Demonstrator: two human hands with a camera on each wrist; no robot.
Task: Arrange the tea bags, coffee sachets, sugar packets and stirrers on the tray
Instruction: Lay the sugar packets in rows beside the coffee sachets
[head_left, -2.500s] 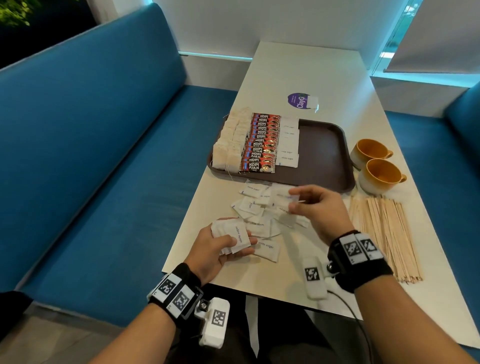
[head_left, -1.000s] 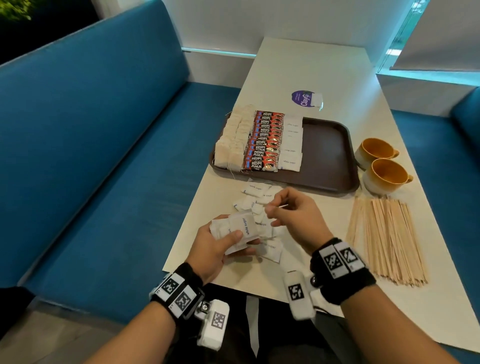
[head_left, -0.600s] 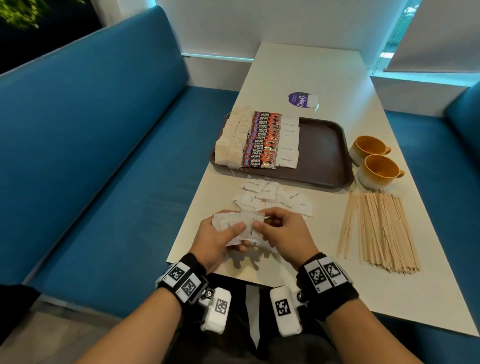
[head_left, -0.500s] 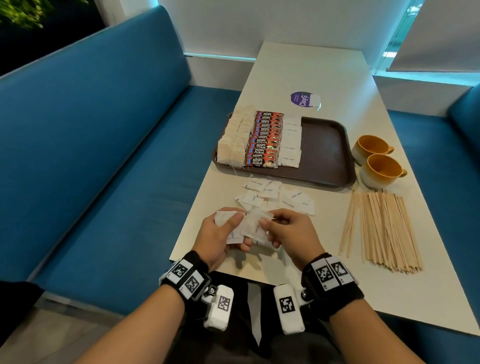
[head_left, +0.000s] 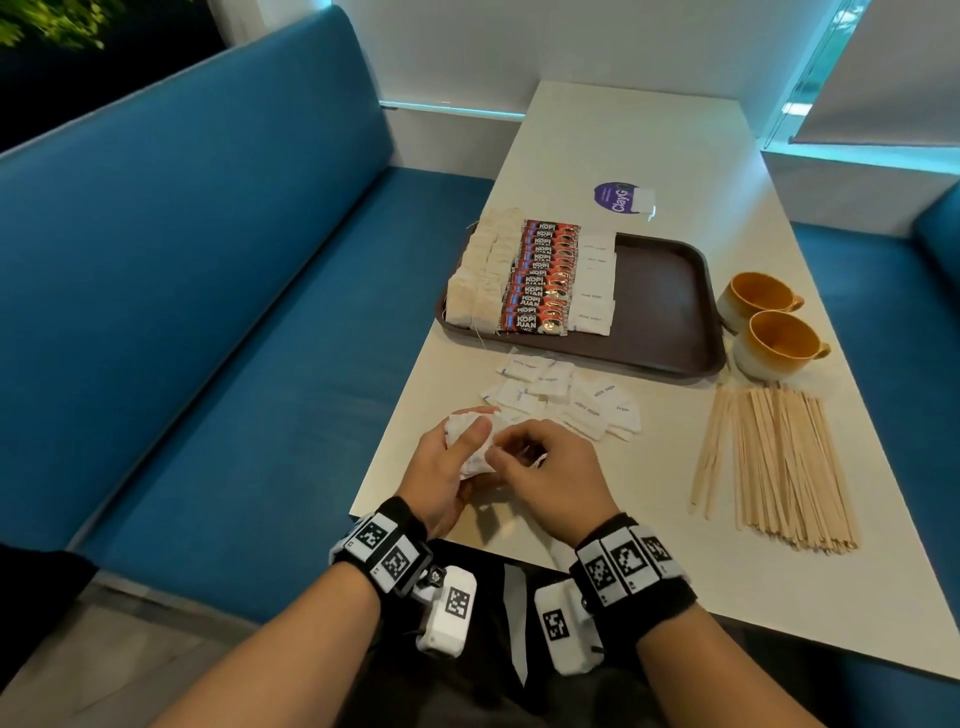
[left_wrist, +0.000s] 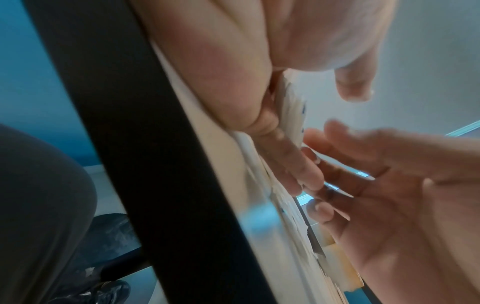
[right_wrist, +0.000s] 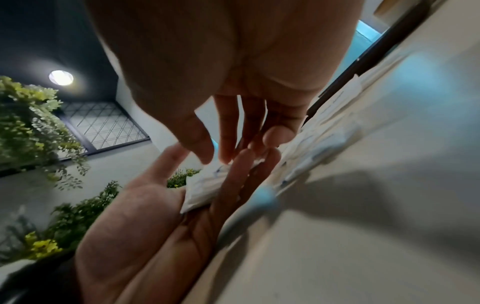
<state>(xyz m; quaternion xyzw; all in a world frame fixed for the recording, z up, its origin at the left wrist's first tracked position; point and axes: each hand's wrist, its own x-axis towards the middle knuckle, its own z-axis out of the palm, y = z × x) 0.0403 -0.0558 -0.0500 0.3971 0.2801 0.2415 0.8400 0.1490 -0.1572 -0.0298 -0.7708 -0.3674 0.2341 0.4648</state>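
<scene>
At about 7 o'clock on the pale rectangular tabletop (head_left: 613, 130), the left hand (head_left: 441, 467) grips a small stack of white paper sugar packets (head_left: 470, 441), thumb curled over the top and fingers beneath. Just to its right, the right hand (head_left: 550, 473) meets that stack with fingers bent; whether they pinch a packet of their own or only square up the edges, I cannot tell. Beyond the hands, toward 12 o'clock, a loose heap of white sugar packets (head_left: 566, 397) lies on the tabletop, just short of the dark brown plastic tray (head_left: 660, 296). The tray's left part carries a row of beige tea bags (head_left: 480, 280), then red-and-black coffee sachets (head_left: 543, 278), then a column of sugar packets (head_left: 595, 286); its right part is bare. At 3 o'clock lies a fan of thin wooden stirrers (head_left: 779, 462), with two orange ceramic cups (head_left: 769, 325) at 1 o'clock. The step in hand seems to be gathering sugar packets into a neat bundle. Next, the rest of the heap likely needs collecting, then the stack laid flat beside the sugar column without toppling, leaving room for the stirrers.
</scene>
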